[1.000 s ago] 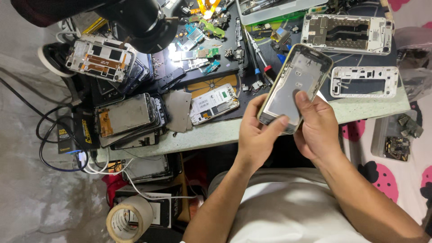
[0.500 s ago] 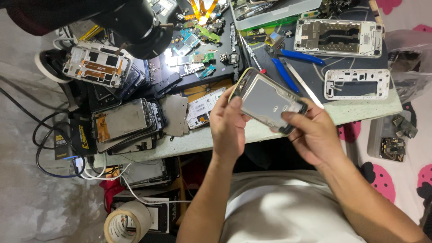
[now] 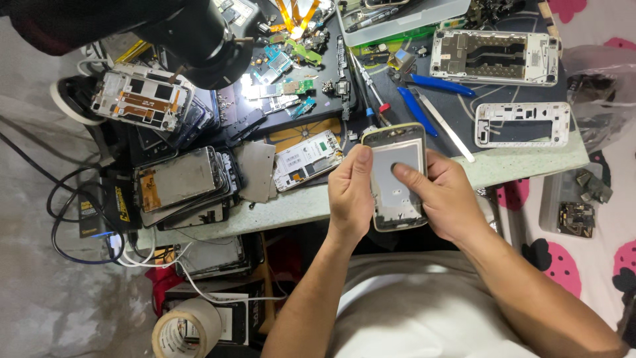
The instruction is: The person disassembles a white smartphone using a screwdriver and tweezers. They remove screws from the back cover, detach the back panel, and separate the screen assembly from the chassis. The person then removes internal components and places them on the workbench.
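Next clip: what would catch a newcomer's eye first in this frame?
Most striking is the phone frame held upright at centre, over the bench's front edge: the left hand grips its left side and the right hand presses a thumb on its grey inner plate. Next come the two white phone housings lying at upper right, with blue-handled pliers beside them. At left sits a stack of phone screens.

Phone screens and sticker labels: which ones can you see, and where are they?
Phone frame: grey panel, yellowish rim, held in the left hand and right hand.
Stacked screens: left of the table, dark, dusty rectangles.
Black box: far left, with a yellow label.
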